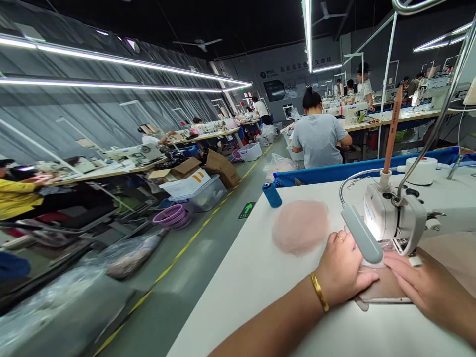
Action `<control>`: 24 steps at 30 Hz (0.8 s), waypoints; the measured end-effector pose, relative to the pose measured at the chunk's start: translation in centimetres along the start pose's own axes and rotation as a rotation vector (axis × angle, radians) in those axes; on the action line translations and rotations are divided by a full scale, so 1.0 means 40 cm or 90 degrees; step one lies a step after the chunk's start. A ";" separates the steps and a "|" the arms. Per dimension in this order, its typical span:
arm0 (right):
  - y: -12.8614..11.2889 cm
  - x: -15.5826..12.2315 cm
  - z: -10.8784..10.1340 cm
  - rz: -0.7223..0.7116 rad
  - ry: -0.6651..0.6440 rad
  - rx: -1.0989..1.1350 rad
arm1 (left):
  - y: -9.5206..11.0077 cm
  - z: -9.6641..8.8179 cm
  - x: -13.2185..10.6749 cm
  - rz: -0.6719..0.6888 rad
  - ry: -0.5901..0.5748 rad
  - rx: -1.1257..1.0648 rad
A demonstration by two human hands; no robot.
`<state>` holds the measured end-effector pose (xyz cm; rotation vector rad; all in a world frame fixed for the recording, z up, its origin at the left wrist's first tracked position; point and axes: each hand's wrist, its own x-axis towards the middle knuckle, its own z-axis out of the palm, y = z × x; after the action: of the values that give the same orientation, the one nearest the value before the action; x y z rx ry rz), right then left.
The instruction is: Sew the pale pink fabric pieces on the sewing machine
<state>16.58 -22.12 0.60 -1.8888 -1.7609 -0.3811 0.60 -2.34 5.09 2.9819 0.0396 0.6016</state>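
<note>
My left hand (344,270), with a gold bangle and a ring, lies curled on a pinkish fabric piece (383,287) at the foot of a white sewing machine (394,218). My right hand (420,282) rests flat on the same piece from the right, fingers stretched toward the needle. A lit lamp arm (360,233) hangs over the left hand's fingers. A round pink fabric pad (299,227) lies on the white table (260,277) just beyond the left hand.
A blue thread spool (272,195) stands at the table's far edge. A person in a grey shirt (319,136) sits ahead. Across a yellow-lined aisle (208,223) are other sewing tables, cardboard boxes (219,166), a purple basket (171,216) and plastic bags.
</note>
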 end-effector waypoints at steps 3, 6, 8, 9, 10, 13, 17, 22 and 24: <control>-0.025 -0.001 -0.009 -0.107 -0.028 0.056 | 0.020 -0.023 -0.014 0.046 0.017 0.000; -0.031 0.007 -0.016 -0.105 -0.129 0.068 | 0.026 -0.039 -0.028 0.099 -0.057 -0.055; -0.013 0.008 -0.020 -0.059 -0.118 0.001 | 0.023 -0.045 -0.034 0.117 -0.118 -0.106; 0.000 0.007 -0.022 -0.046 -0.086 -0.040 | 0.022 -0.047 -0.035 0.124 -0.139 -0.132; 0.013 0.006 -0.026 -0.044 -0.053 -0.076 | 0.021 -0.048 -0.035 0.130 -0.153 -0.160; 0.032 0.004 -0.040 -0.065 0.017 -0.115 | 0.022 -0.050 -0.032 0.130 -0.169 -0.224; -0.001 0.009 -0.048 -0.135 -0.026 -0.040 | 0.032 -0.040 -0.030 0.084 -0.160 -0.197; -0.036 0.006 -0.042 -0.101 -0.084 0.005 | 0.042 -0.013 -0.036 0.089 -0.121 -0.132; -0.035 0.002 -0.043 -0.104 -0.098 0.009 | 0.044 -0.008 -0.039 0.102 -0.115 -0.137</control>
<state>15.45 -23.00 2.31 -1.8118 -2.0217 -0.2874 -0.95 -4.12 4.96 2.8309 -0.2630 0.3247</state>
